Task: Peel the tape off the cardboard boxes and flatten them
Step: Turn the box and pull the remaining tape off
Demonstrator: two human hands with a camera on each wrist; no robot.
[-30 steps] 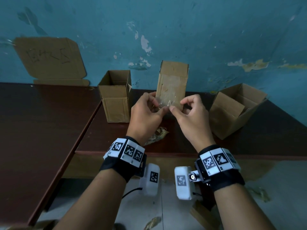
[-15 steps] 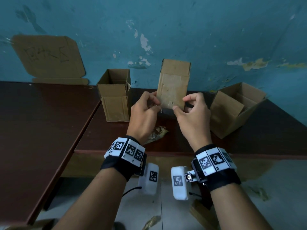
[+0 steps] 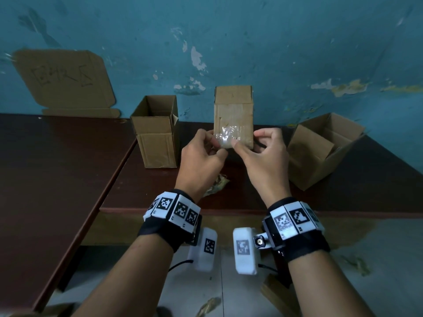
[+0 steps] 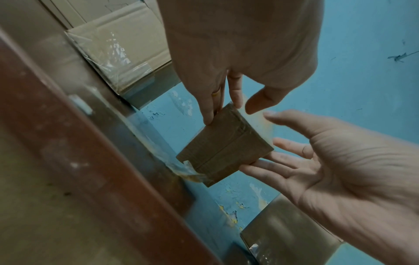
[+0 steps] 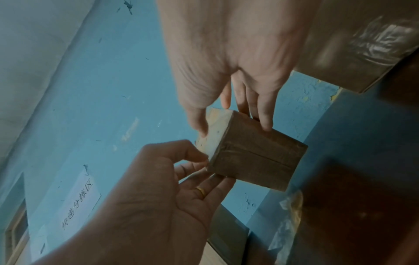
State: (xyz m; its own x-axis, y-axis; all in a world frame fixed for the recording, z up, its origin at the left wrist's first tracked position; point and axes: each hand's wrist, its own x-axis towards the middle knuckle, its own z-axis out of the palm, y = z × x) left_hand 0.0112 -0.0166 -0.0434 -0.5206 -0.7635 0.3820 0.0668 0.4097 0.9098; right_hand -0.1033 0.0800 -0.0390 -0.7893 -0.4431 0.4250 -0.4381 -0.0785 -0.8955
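Observation:
I hold a small closed cardboard box [image 3: 233, 110] upright above the brown table [image 3: 160, 193]. Crinkled clear tape [image 3: 225, 138] covers the lower part of its near face. My left hand [image 3: 217, 145], with a ring, pinches at the tape by the box's lower left corner [image 5: 207, 160]. My right hand [image 3: 248, 139] grips the lower right: thumb on the taped face, fingers under and behind the box [image 4: 224, 148]. In the left wrist view a loose strip of tape [image 4: 188, 168] hangs off one corner.
An open box [image 3: 158, 133] stands to the left, another open box [image 3: 320, 149] lies tipped at the right. Flattened cardboard [image 3: 64, 78] leans on the blue wall. A crumpled tape wad [image 3: 217, 184] lies under my left hand. A second table [image 3: 45, 168] adjoins on the left.
The box has gone from a slight tilt to upright. My thumbs, which met on the tape, have drawn a little apart.

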